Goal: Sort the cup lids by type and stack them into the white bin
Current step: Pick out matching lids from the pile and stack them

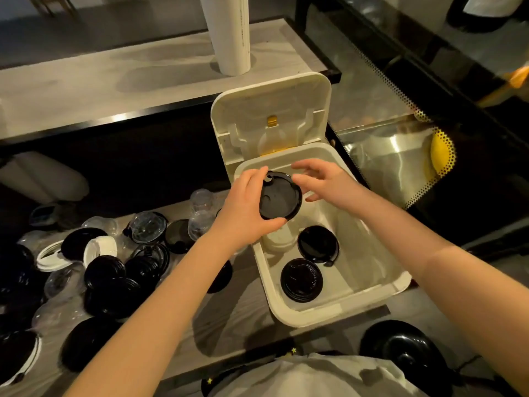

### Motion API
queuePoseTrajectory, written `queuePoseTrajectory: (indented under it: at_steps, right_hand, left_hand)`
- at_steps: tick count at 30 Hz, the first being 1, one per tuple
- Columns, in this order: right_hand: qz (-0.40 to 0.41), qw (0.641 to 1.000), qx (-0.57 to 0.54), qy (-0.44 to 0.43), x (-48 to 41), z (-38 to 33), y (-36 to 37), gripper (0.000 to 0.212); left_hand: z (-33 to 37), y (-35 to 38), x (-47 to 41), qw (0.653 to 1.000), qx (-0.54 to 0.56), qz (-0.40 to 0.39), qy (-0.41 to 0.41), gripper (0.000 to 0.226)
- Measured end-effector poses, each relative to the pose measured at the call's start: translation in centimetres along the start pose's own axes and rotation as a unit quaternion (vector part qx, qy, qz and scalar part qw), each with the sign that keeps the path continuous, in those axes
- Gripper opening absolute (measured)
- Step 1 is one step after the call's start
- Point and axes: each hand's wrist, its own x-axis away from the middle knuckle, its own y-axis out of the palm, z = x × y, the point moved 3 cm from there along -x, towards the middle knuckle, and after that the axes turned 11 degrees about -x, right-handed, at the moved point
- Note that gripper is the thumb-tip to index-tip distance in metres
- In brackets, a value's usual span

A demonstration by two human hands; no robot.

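In the head view, a black lid [282, 197] is held in the air over the back part of the white bin [372, 270]. It is gripped by the left hand [246, 204], with the thumb curled under its near edge and the fingers curled over its far edge. The lid is tipped, so its round flat face can be seen.

The right hand [323, 181] is also seen over the back of the bin, just beside the lid's right edge. Its fingers are spread and a little bent, and nothing is held in it. Whether the lid is touched by it cannot be told.

Two more black lids are seen lying flat on the floor of the bin: a back lid [317, 243] and a front lid [302, 280], close together.

The bin's cover [272, 110] is flipped up at the back of the bin.

The bin is set on a table [229, 310]. Left of the bin, a pile [114, 267] of black, clear and white lids is spread on the table. Behind the bin, a white tube [229, 32] is stood upright.
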Motion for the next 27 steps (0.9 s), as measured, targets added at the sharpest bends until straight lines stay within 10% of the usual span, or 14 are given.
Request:
queuePoseTrajectory:
  at_steps: [8,15,27]
  right_hand:
    - [0.009,0.990,0.138,0.041,-0.1,0.4,-1.1,0.025]
    - [-0.186,0.832,0.499,0.157,-0.4,3.7,0.0,0.032]
    - [-0.179,0.782,0.581,0.136,-1.3,8.7,1.6,0.032]
  left_hand:
    - [0.1,1.2,0.6,0.996,-0.083,0.008,0.038,0.082]
    - [-2.4,2.3,2.3,0.989,-0.115,-0.088,-0.007,0.078]
    - [-3.1,3.1,2.5,0.989,-0.121,-0.082,-0.012,0.071]
